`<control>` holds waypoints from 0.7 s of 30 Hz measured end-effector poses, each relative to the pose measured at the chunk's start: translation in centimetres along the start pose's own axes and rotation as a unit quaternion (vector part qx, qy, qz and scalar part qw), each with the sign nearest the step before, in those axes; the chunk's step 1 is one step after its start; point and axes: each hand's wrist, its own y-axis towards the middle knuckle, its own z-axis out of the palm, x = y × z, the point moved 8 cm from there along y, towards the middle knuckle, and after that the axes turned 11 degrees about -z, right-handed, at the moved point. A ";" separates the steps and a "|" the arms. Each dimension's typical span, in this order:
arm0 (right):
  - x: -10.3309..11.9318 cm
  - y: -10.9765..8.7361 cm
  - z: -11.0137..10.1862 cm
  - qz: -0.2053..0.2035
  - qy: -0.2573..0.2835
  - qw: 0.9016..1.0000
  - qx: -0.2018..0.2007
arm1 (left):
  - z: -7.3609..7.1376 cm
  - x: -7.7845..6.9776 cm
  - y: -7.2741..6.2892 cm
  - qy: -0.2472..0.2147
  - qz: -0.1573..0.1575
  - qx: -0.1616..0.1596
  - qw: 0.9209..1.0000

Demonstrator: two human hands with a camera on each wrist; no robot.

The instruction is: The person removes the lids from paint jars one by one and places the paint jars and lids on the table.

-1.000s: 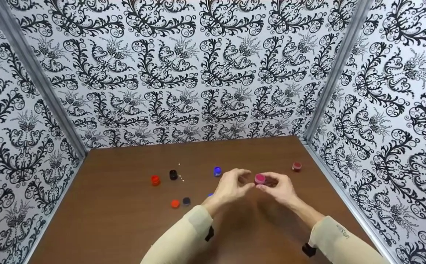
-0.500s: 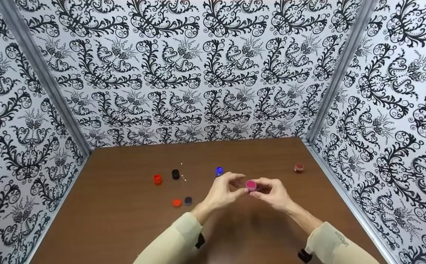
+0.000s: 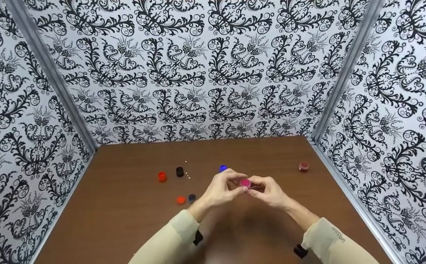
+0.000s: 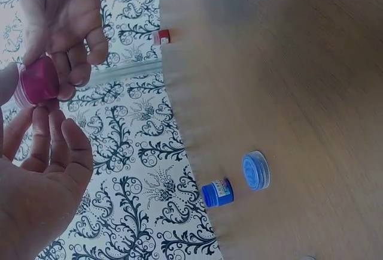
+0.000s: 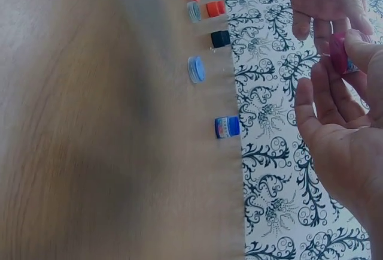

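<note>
A small pink paint jar (image 3: 246,182) is held above the table between both hands. My left hand (image 3: 220,189) pinches it from the left, thumb below and fingers curved over the far side. My right hand (image 3: 270,192) grips it from the right with thumb and fingertips. In the left wrist view the jar (image 4: 40,80) shows a deep pink side and a ridged, clear rim. The fingers hide part of the jar (image 5: 338,50) in the right wrist view.
A blue jar (image 4: 217,193) and a blue lid (image 4: 256,171) stand beyond the left hand. Leftward are an orange jar (image 3: 162,176), black jar (image 3: 179,171), orange lid (image 3: 181,200), dark lid (image 3: 192,198) and white bits (image 3: 188,175). A red jar (image 3: 303,167) stands at right.
The right hand has brought the pink paint jar leftward to the left hand. The left fingers, earlier apart from it, now take hold of it.
</note>
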 end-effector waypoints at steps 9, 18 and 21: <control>-0.1 0.9 0.2 -0.001 -0.016 1.000 -0.027 | -0.6 -0.7 -0.1 0.005 -0.003 -0.031 1.000; -0.3 0.9 0.2 0.017 -0.077 0.988 -0.132 | -1.0 0.0 0.2 -0.016 -0.072 -0.110 0.991; -0.3 0.8 0.4 0.026 -0.095 0.980 -0.172 | -1.2 0.3 0.2 -0.026 -0.093 -0.145 0.985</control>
